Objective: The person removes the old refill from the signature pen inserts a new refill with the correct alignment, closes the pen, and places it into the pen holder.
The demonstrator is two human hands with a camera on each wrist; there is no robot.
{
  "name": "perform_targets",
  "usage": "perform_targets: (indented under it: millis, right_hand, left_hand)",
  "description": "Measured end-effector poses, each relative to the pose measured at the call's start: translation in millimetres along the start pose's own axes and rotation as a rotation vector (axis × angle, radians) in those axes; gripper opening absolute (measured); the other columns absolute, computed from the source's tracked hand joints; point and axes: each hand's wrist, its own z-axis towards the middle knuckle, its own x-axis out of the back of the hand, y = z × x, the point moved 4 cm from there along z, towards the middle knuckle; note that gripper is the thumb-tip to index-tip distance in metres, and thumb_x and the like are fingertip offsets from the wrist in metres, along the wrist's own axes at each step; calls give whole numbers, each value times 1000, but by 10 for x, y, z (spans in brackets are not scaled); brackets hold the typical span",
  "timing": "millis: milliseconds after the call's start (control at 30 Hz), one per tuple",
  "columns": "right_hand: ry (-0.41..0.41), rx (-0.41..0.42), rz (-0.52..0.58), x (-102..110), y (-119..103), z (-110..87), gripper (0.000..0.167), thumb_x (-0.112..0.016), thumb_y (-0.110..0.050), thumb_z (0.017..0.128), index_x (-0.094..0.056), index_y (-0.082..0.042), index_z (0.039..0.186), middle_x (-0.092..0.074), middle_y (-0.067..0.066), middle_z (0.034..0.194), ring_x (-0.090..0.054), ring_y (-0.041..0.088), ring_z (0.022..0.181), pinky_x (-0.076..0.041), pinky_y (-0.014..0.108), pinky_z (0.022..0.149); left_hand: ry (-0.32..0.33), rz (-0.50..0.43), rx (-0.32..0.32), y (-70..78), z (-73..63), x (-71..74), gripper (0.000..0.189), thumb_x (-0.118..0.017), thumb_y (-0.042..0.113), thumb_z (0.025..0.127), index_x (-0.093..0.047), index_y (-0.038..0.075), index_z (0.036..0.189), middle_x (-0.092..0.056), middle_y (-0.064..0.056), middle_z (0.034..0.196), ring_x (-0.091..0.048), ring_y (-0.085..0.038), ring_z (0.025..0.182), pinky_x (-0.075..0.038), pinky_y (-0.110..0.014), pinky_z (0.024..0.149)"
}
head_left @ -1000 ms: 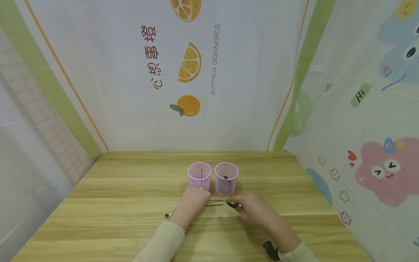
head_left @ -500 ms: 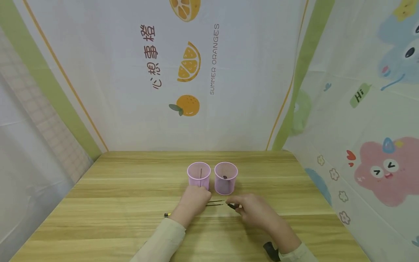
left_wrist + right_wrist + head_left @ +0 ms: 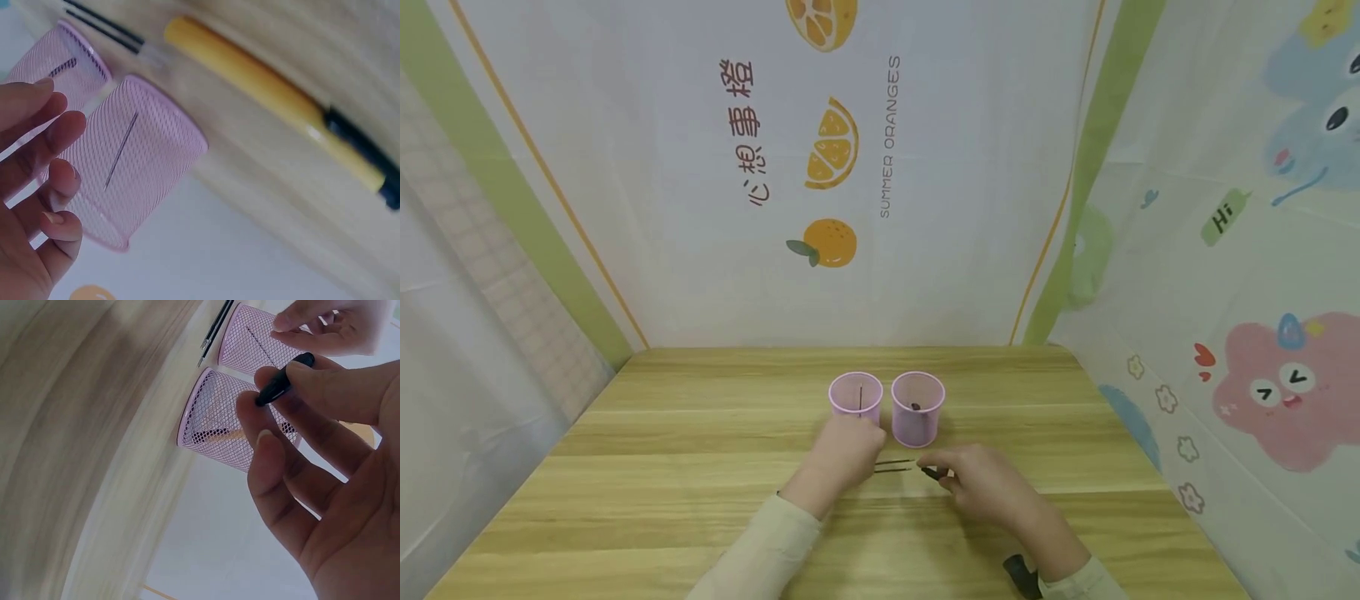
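Note:
In the head view, my left hand (image 3: 842, 450) hovers just in front of the left pink mesh pen holder (image 3: 844, 404). Its fingers are loosely bent in the left wrist view, with nothing visible between them. A yellow pen (image 3: 262, 84) with a black clip end lies on the table near that hand. Two thin black pen refills (image 3: 892, 470) lie between my hands. Thumb and fingertips of my right hand (image 3: 331, 437) pinch a small black piece (image 3: 284, 380) that looks like a pen cap. That hand is in front of the right pink mesh pen holder (image 3: 917, 429).
One thin dark stick (image 3: 120, 152) leans inside the left holder. A dark slim item (image 3: 212, 435) is in the right holder. Beside my right wrist lies a black object (image 3: 1021, 575), partly covered by the sleeve. A printed cloth (image 3: 962, 250) hangs behind the wooden table (image 3: 662, 467).
My left hand has shifted slightly forward, and the forearm now covers the yellow pen's end in the head view. My right hand keeps its place, still pinching the black piece.

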Motion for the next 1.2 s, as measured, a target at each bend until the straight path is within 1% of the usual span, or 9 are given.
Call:
perform_targets:
  millis: [133,233,367,533,600,700,833,1033,1200]
  right_hand:
    - [0,-11,-1,3,8,-10,37,-78,-3,89,-77,-23,120,-79,-8,92,-71,5,84,-58,30,70]
    - [-4,-15,0,2,8,-17,37,-78,-3,89,-77,-23,120,-79,-7,93,-72,6,85,-58,31,69]
    - [-12,-8,13,-13,2,-18,38,-78,-1,89,-77,-22,121,-80,-6,95,-73,6,86,-59,30,71]
    - [-16,-5,33,-29,-2,-30,38,-78,0,89,-78,-19,122,-80,-4,97,-72,5,87,-60,29,73]
    - [-17,-13,36,-29,-2,-35,37,-78,-1,89,-78,-18,122,-80,-4,98,-72,5,87,-60,29,73]
    - [-15,-17,37,-31,-9,-38,37,-78,-1,90,-78,-18,122,-81,-4,98,-72,5,87,-60,30,74]
    - [-22,-18,33,-54,-11,-39,37,-77,-1,90,-78,-18,122,-80,-5,97,-71,3,87,-61,30,75]
    - [-33,-28,25,-83,-1,-39,36,-76,-1,90,-79,-18,122,-79,-6,96,-69,3,87,-60,31,75]
    - [-34,-7,17,-94,-13,-33,37,-77,-1,89,-79,-18,122,-79,-6,97,-70,3,87,-61,31,76]
  left_hand:
    - [0,-26,17,-66,42,69,17,-81,14,82,-70,18,70,-70,3,68,-65,-20,59,-54,-38,49]
    - [-2,-92,48,-154,104,179,22,-79,19,87,-66,20,70,-67,4,67,-63,-19,60,-53,-39,49]
    - [17,-188,107,-329,199,309,30,-70,14,93,-55,20,67,-54,4,64,-53,-18,56,-49,-39,47]
    - [-71,-218,171,-520,278,335,38,-59,3,93,-44,23,64,-46,6,63,-40,-14,57,-43,-37,48]
    - [-114,-219,194,-564,301,323,37,-61,1,91,-50,22,63,-54,4,64,-46,-16,59,-48,-39,52]
    - [-170,-201,242,-600,330,280,28,-67,2,89,-64,21,70,-70,-1,75,-61,-21,71,-56,-50,76]
    - [-225,-175,349,-617,359,197,13,-73,7,89,-77,19,86,-80,-5,97,-69,-28,98,-47,-63,102]
    - [-246,-239,462,-615,454,108,7,-74,14,92,-79,15,98,-80,-9,110,-70,-33,112,-38,-76,115]
    - [-281,-279,535,-627,529,29,8,-76,15,92,-78,15,99,-80,-10,113,-69,-35,118,-30,-82,118]
